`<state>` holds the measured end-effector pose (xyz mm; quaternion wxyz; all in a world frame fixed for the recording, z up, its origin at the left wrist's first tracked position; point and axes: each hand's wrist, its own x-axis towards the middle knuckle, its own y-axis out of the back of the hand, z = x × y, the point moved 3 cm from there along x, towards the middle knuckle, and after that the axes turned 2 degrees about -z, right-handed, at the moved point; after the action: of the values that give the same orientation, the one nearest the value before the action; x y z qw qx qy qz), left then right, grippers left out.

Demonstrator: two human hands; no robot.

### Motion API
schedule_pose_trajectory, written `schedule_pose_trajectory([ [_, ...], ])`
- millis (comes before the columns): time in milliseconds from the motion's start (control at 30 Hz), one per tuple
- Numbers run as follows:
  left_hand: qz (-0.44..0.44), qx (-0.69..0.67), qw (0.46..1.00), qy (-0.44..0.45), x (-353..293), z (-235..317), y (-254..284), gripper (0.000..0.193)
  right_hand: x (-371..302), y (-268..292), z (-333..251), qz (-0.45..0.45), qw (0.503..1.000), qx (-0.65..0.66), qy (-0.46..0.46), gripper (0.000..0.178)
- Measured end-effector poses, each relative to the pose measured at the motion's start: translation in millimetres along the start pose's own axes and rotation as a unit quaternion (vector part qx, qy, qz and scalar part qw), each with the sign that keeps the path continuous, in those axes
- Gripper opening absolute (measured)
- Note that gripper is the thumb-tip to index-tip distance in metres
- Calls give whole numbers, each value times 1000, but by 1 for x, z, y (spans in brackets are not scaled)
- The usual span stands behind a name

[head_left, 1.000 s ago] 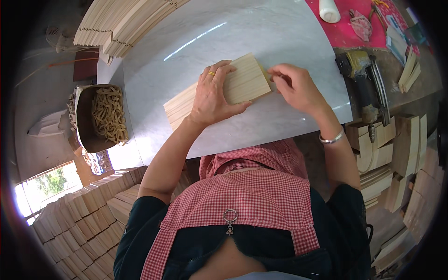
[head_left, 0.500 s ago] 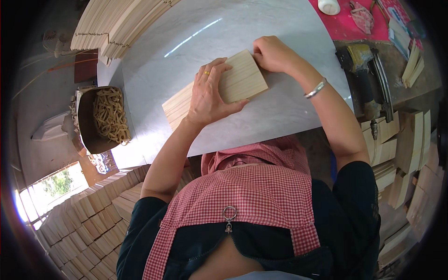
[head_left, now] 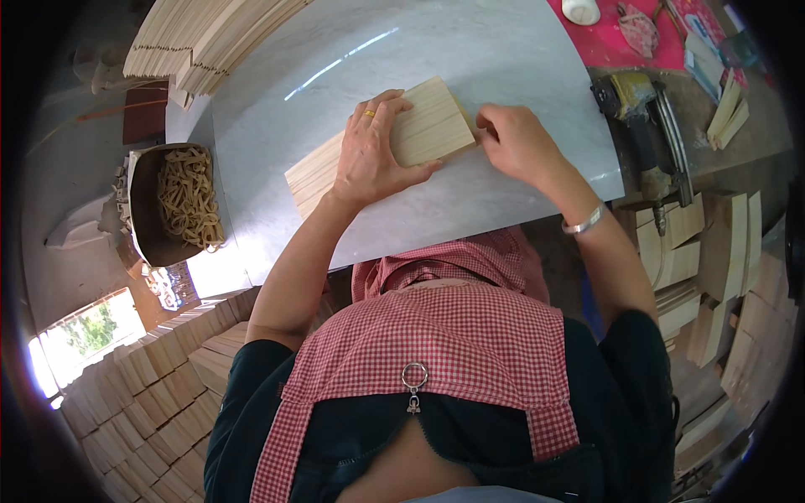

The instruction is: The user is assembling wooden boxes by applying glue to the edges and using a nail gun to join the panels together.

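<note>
A stack of thin pale wooden slats (head_left: pixel 428 130) lies flat on the grey marbled tabletop (head_left: pixel 470 59), set at a slant, its far end pointing up and to my right. My left hand (head_left: pixel 373 155) lies on top of it, palm down, fingers spread wide over the upper face, thumb along the near edge; a gold ring sits on one finger. My right hand (head_left: pixel 516 142) is against the stack's right end, fingers curled in narrow and touching the end grain, a silver bangle (head_left: pixel 583 224) on that wrist.

To my left, just off the table's edge, an open brown box (head_left: pixel 142 210) holds a tangle of tan rubber bands (head_left: pixel 189 197), filling most of it. Beyond the table's far left corner lies a big fan of long slats (head_left: pixel 201 42), their ends overhanging the tabletop.

The stack sits mid-table, with bare surface beyond it and to both sides; the near edge of the table runs close under my left wrist. On my right the table ends beside a nail gun (head_left: pixel 641 117) on a darker bench, and a pink cloth (head_left: pixel 620 50) lies beyond. Cut wood blocks (head_left: pixel 142 394) are piled low on my left, more wooden boards (head_left: pixel 721 251) low on my right.
</note>
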<state>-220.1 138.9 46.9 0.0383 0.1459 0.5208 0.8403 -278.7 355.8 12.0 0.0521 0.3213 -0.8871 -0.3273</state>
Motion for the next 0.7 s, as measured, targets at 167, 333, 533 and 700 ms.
schedule_pose_trajectory([
  [167,19,-1,1000,-5,-3,-3,-1,78,-23,-2,-20,136,981,-81,114,6],
  [333,34,-2,999,-13,-3,-1,1,77,-21,5,-28,131,975,-115,141,7],
  [533,31,-2,1000,-4,-3,-2,0,75,-16,13,-27,88,974,-112,177,5],
  [700,20,-2,1000,10,-3,-2,1,75,-21,8,-20,78,985,-77,130,7],
])
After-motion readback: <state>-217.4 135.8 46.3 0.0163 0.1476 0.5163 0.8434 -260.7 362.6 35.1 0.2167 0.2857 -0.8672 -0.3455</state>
